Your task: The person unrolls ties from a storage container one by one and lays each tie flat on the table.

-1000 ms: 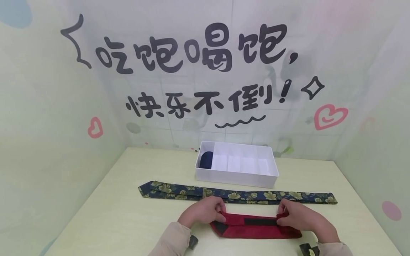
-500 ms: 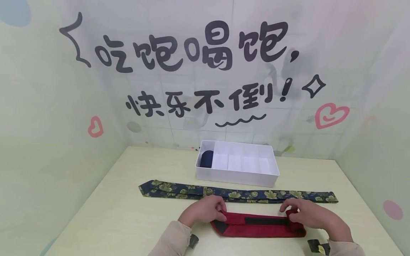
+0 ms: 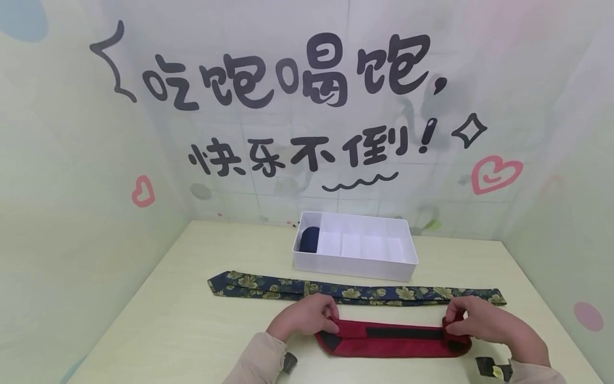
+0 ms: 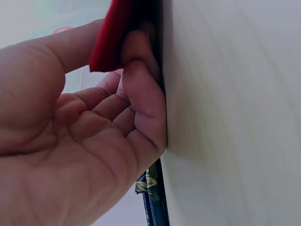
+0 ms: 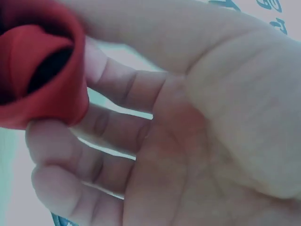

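Note:
A red necktie [image 3: 388,348], back side up with a dark strip along it, lies at the front of the table. My left hand [image 3: 306,317] pinches its left end between thumb and curled fingers; the left wrist view shows the red fabric [image 4: 107,49] between them. At the other end, my right hand [image 3: 489,322] holds the rolled part [image 5: 70,96] with thumb and fingers. Loops of the coil and its dark hollow show in the right wrist view. Just behind both hands stretches a navy necktie with yellow-green flowers [image 3: 352,293], laid out lengthwise.
A white divided box [image 3: 355,265] stands farther back, a dark blue roll [image 3: 309,240] in its leftmost compartment. Printed curtain-like walls [image 3: 268,205] enclose the table [image 3: 192,330] at the back and sides.
My right hand has moved to the right with the coil, and a longer stretch of red necktie now lies flat. My left hand has stayed at the left end.

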`<state>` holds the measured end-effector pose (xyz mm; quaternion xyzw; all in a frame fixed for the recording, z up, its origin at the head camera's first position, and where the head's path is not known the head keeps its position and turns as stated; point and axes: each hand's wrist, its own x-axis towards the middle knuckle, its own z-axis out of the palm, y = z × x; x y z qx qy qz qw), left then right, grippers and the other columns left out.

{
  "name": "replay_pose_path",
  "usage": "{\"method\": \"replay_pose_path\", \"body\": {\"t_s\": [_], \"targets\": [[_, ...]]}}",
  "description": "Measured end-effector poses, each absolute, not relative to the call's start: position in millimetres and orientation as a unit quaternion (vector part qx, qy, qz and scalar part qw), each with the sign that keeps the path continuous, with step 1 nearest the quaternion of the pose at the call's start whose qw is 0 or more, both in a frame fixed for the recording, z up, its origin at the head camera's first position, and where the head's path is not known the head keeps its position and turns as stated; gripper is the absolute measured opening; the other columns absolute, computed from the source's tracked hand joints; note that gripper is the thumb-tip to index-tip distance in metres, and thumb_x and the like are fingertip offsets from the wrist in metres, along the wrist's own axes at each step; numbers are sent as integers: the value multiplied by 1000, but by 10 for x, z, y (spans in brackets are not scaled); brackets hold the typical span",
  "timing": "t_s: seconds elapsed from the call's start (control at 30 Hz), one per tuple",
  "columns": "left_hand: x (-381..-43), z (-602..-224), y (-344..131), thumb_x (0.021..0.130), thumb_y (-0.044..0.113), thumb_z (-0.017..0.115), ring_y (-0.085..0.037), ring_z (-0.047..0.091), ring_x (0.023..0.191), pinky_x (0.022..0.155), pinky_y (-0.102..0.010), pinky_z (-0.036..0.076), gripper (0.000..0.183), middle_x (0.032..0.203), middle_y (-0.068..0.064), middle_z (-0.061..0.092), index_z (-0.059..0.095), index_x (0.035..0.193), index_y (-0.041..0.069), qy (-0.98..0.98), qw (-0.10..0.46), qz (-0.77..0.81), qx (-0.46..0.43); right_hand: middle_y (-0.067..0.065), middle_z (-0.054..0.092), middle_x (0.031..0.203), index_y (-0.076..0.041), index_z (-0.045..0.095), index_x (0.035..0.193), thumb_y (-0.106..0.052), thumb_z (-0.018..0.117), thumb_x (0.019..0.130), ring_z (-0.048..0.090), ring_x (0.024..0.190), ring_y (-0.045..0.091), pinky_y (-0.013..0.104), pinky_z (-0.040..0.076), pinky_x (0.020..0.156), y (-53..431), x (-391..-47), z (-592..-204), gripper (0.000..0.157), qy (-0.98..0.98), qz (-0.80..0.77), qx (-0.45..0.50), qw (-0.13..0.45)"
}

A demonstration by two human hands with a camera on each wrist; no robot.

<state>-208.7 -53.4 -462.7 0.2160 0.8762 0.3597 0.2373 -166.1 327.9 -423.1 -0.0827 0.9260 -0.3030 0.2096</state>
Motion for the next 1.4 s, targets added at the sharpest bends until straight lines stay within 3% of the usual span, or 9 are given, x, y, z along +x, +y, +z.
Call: {"method": "replay_pose_path", "body": {"t_s": [0.23,0.47,0.67,0.83,0.97,1.2,1.4], "targets": [[-2084,-4630,-527,80,16,76,-10,44,62,61,-24,38,15,70,4,50,63,88,15,874,240,362,216,6,57,87,-4,55,92,-11,69,80,48,74,18,28,38,58,3454,-1677,-4345,20,913,-324,-55,242],[-2086,-4644,-539,79,16,76,-10,45,63,62,-24,38,15,71,5,50,63,87,15,877,235,359,216,7,58,86,-6,53,97,-5,69,76,49,75,20,30,38,60,3455,-1704,-4378,25,915,-322,-34,242],[-2090,-4647,-545,79,16,76,-9,46,64,63,-24,39,16,72,5,51,63,87,15,877,233,360,217,9,59,84,-7,61,109,2,62,78,52,63,19,31,44,54,3418,-1685,-4320,32,899,-343,-76,262],[-2099,-4646,-548,79,17,76,-9,46,64,63,-24,40,16,72,6,51,63,87,16,879,230,356,218,6,58,79,-9,61,99,-14,63,85,52,53,18,31,40,49,3363,-1664,-4297,15,909,-323,-32,260],[-2102,-4647,-549,79,17,76,-9,46,64,63,-24,40,16,71,6,51,63,88,15,878,231,356,221,3,56,73,-10,58,88,-32,72,81,49,55,16,30,38,51,3315,-1664,-4338,27,926,-283,12,251],[-2095,-4630,-539,80,16,76,-9,45,63,63,-24,39,15,71,6,50,63,88,15,876,233,359,222,4,55,73,-9,58,89,-19,70,78,46,55,16,29,36,51,3356,-1672,-4369,20,924,-278,29,259],[-2096,-4618,-531,80,16,76,-9,45,63,63,-23,39,15,70,6,50,63,88,15,876,235,357,222,4,53,82,-6,56,94,-15,66,80,48,67,18,31,38,55,3492,-1667,-4349,19,922,-294,34,249]]}}
